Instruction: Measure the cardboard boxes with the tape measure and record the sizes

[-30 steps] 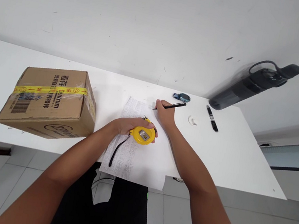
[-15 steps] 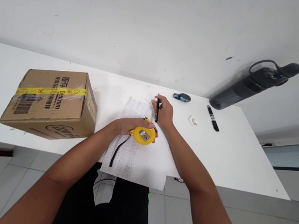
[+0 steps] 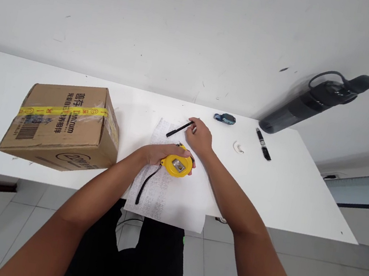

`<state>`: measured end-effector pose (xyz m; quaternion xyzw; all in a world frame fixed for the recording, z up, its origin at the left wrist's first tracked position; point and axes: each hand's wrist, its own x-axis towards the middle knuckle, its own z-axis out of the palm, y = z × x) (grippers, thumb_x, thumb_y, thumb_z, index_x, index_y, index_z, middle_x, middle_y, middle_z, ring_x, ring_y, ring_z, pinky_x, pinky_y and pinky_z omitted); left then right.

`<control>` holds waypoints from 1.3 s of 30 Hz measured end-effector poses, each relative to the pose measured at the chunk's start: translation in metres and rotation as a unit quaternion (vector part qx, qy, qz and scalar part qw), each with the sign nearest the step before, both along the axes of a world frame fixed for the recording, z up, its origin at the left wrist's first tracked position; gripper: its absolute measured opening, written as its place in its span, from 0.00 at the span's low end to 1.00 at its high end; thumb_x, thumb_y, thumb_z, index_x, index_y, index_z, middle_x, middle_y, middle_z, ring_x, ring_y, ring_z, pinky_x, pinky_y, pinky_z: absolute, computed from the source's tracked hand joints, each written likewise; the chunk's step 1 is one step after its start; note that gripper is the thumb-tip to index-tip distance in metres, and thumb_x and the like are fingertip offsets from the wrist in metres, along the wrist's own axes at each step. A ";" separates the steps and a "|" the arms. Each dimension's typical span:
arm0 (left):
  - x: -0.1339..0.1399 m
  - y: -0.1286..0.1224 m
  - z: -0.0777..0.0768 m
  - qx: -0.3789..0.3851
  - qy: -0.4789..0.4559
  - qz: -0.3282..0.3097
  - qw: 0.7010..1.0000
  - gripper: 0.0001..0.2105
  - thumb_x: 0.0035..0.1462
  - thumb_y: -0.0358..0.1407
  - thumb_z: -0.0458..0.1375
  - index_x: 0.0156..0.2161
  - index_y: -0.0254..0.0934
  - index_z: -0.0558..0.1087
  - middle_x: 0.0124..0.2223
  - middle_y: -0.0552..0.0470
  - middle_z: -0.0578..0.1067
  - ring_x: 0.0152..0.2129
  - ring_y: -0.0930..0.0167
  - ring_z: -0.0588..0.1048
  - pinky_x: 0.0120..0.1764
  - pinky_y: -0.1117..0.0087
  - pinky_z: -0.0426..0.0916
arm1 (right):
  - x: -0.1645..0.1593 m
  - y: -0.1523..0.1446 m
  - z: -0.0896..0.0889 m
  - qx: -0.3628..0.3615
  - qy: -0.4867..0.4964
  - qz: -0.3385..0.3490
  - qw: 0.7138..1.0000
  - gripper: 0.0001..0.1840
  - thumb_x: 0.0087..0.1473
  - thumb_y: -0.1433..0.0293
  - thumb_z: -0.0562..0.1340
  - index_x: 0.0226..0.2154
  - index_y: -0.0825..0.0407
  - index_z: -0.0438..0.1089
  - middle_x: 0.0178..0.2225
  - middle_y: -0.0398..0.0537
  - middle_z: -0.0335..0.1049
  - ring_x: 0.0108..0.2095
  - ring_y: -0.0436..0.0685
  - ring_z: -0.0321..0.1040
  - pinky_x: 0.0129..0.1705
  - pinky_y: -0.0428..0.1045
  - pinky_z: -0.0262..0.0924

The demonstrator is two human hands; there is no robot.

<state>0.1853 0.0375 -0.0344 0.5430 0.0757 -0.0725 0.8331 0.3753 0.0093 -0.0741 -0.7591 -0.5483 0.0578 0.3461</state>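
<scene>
Pinching the black pen [image 3: 179, 129] in the fingertips of my right hand [image 3: 201, 137], slightly above centre frame. Long axis: slanting, from an upper-right end at my fingers down to a free end at lower left, over the upper part of the written sheet of paper [image 3: 184, 200]. Grip is narrow and close to the upper-right end. Contact between pen and paper: cannot tell. Writing tip: too small to identify.

My left hand [image 3: 158, 153] is wrapped round the yellow tape measure [image 3: 176, 167], at mid-frame on the sheet, its black wrist strap [image 3: 143, 188] trailing toward lower centre. Key relation: the pen's free end lies just above my left hand in the frame, apart from it; my right hand alone has the pen. Sheet runs beneath the tape measure, its bottom edge overhanging the table [image 3: 288, 194] at lower centre.
</scene>
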 end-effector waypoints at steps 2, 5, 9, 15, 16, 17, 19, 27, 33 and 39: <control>0.000 0.000 0.000 0.002 -0.003 -0.003 1.000 0.25 0.50 0.55 0.65 0.40 0.33 0.78 0.38 0.43 0.80 0.35 0.67 0.78 0.39 0.67 0.69 | -0.001 0.001 0.000 -0.019 -0.030 0.007 0.999 0.24 0.56 0.71 0.53 0.54 0.51 0.69 0.43 0.52 0.74 0.40 0.61 0.69 0.43 0.55 0.64; 0.000 0.002 0.001 0.004 -0.006 0.003 1.000 0.25 0.49 0.55 0.65 0.41 0.33 0.78 0.39 0.43 0.80 0.34 0.68 0.78 0.36 0.69 0.69 | -0.003 0.003 0.001 -0.052 -0.082 0.023 0.995 0.26 0.58 0.70 0.51 0.58 0.49 0.67 0.49 0.53 0.72 0.41 0.63 0.70 0.42 0.56 0.64; -0.003 -0.004 0.005 0.036 0.011 0.023 0.999 0.25 0.46 0.54 0.68 0.39 0.32 0.78 0.38 0.42 0.80 0.32 0.68 0.77 0.32 0.70 0.68 | -0.010 0.004 0.006 -0.075 -0.106 0.029 0.991 0.35 0.58 0.69 0.51 0.68 0.50 0.53 0.58 0.56 0.67 0.46 0.66 0.71 0.44 0.57 0.65; -0.003 -0.051 -0.002 0.248 -0.003 0.298 0.922 0.26 0.48 0.55 0.64 0.42 0.34 0.75 0.34 0.47 0.77 0.29 0.68 0.74 0.33 0.67 0.69 | -0.019 0.004 0.033 -0.119 0.033 0.036 0.992 0.39 0.55 0.72 0.56 0.68 0.51 0.51 0.52 0.56 0.73 0.49 0.65 0.70 0.53 0.57 0.61; -0.006 -0.062 -0.002 0.340 -0.021 0.318 0.885 0.24 0.49 0.53 0.64 0.43 0.35 0.75 0.37 0.46 0.77 0.33 0.66 0.75 0.38 0.65 0.71 | -0.019 0.004 0.041 -0.131 0.076 0.039 0.988 0.39 0.53 0.73 0.57 0.67 0.52 0.52 0.49 0.55 0.74 0.48 0.64 0.70 0.53 0.57 0.61; -0.010 -0.072 0.000 0.419 -0.039 0.332 0.844 0.23 0.50 0.52 0.64 0.44 0.37 0.75 0.39 0.45 0.78 0.36 0.65 0.75 0.43 0.63 0.71 | -0.019 0.004 0.051 -0.144 0.111 0.045 0.982 0.38 0.52 0.74 0.57 0.66 0.53 0.54 0.45 0.54 0.76 0.46 0.63 0.71 0.52 0.56 0.62; -0.025 -0.092 0.009 0.525 -0.078 0.337 0.777 0.21 0.53 0.50 0.62 0.47 0.39 0.75 0.43 0.43 0.78 0.41 0.62 0.75 0.51 0.59 0.68 | -0.021 0.000 0.072 -0.160 0.150 0.070 0.973 0.33 0.51 0.74 0.58 0.61 0.56 0.61 0.40 0.54 0.77 0.43 0.61 0.73 0.49 0.54 0.64; -0.138 -0.147 0.074 0.608 -0.188 0.507 0.581 0.41 0.54 0.70 0.42 0.54 0.38 0.72 0.50 0.35 0.77 0.54 0.54 0.70 0.60 0.52 0.62 | -0.107 -0.101 0.132 -0.065 0.418 0.445 0.789 0.38 0.55 0.45 0.61 0.62 0.45 0.60 0.56 0.56 0.69 0.58 0.63 0.66 0.55 0.58 0.62; -0.188 -0.128 0.111 0.627 -0.151 0.637 0.423 0.49 0.50 0.74 0.36 0.60 0.39 0.67 0.64 0.37 0.66 0.66 0.53 0.57 0.66 0.49 0.49 | -0.223 -0.131 0.161 0.013 0.465 0.465 0.753 0.35 0.48 0.49 0.71 0.52 0.47 0.63 0.46 0.49 0.72 0.42 0.58 0.72 0.44 0.54 0.69; -0.235 -0.071 0.096 0.384 0.108 0.772 0.494 0.43 0.52 0.55 0.64 0.67 0.37 0.56 0.70 0.34 0.56 0.70 0.51 0.46 0.67 0.48 0.46 | -0.260 -0.033 0.197 0.132 0.293 0.369 0.872 0.31 0.48 0.56 0.70 0.48 0.47 0.56 0.42 0.44 0.67 0.41 0.56 0.68 0.43 0.52 0.65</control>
